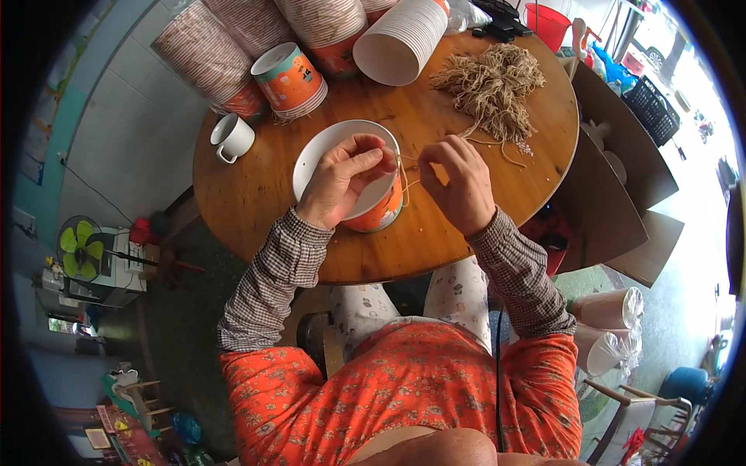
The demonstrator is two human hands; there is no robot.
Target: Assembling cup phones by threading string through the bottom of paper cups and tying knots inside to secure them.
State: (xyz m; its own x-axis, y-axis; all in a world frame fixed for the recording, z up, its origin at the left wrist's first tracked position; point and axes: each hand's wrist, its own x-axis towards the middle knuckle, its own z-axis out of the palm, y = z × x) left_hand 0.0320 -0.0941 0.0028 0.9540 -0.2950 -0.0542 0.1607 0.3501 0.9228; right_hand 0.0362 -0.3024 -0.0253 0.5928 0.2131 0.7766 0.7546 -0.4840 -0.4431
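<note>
On the round wooden table (256, 206) in front of me stands an orange-printed paper bucket (382, 212) with a white inside. My left hand (346, 177) is over its opening, thumb and fingers pinched together near the right rim, at a thin beige string (409, 186). To the right of the bucket, my right hand (460, 182) has its fingertips closed on the same string, which loops between the two hands by the rim. The exact knot or hole at the rim is too small to make out.
Behind the bucket lies a tangled heap of beige strings (497, 89). Tall stacks of paper buckets (206, 58) lean at the back left, beside a short orange stack (291, 81) and a white mug (233, 137). Open cardboard boxes (598, 194) stand right of the table.
</note>
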